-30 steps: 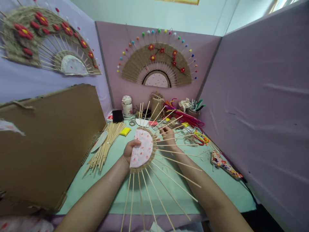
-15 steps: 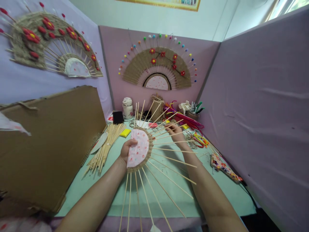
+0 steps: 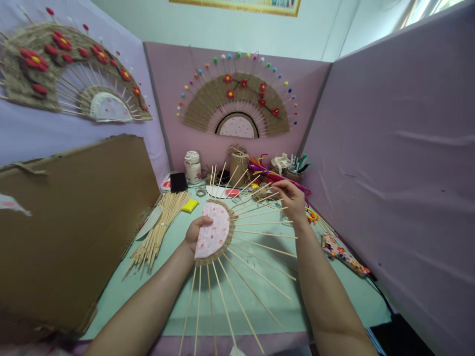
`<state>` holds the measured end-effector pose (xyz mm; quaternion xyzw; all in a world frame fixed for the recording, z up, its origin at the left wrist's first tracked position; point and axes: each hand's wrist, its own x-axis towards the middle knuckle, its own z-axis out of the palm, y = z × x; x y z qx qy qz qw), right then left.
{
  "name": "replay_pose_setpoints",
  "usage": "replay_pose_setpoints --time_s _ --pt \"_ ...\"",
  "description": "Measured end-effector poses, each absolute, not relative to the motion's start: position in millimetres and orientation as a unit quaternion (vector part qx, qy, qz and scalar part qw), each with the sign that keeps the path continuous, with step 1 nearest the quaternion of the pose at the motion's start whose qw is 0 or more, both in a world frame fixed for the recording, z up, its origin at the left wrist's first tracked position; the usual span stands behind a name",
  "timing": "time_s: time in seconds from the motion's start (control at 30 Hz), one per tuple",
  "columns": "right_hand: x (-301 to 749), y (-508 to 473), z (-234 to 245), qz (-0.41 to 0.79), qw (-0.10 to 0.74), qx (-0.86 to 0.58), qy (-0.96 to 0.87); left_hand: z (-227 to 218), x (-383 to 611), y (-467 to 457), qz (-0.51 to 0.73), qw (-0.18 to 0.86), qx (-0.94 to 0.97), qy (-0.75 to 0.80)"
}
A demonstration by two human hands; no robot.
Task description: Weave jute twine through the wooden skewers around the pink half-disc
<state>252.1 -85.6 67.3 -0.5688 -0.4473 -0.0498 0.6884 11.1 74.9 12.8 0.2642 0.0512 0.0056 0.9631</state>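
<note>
My left hand (image 3: 195, 233) is closed on the straight edge of a half-made fan (image 3: 214, 232), its thumb lying over the pink flowered cloth. A woven twine band (image 3: 230, 232) runs round the cloth's curved edge, and thin bamboo sticks (image 3: 265, 242) spread from it like rays. My right hand (image 3: 292, 199) is raised at the far right of the fan, close to the stick tips, with thumb and fingers pinched together. Whatever lies between those fingertips is too small to make out.
A bundle of bamboo sticks (image 3: 161, 227) lies left, near a yellow packet (image 3: 190, 205). Behind stand a white jar (image 3: 193, 167) and a twine roll (image 3: 239, 165). A flower-patterned glue gun (image 3: 343, 254) lies right. Cardboard (image 3: 77, 232) stands left; finished fans (image 3: 200, 109) hang on the partitions.
My right hand has moved right, away from among the sticks to their outer tips. My left hand still holds the fan in nearly the same place. The view has shifted slightly.
</note>
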Motion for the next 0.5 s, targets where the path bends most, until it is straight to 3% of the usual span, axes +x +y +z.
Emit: replay_pose_setpoints --time_s 0.2,0.5 --pt "253 -92 72 -0.098 0.675 -0.562 -0.468 11 13 75 -0.009 0.96 0.275 0.04" --pt "273 -70 46 0.079 0.762 -0.511 -0.388 17 14 63 -0.023 0.955 0.289 0.064"
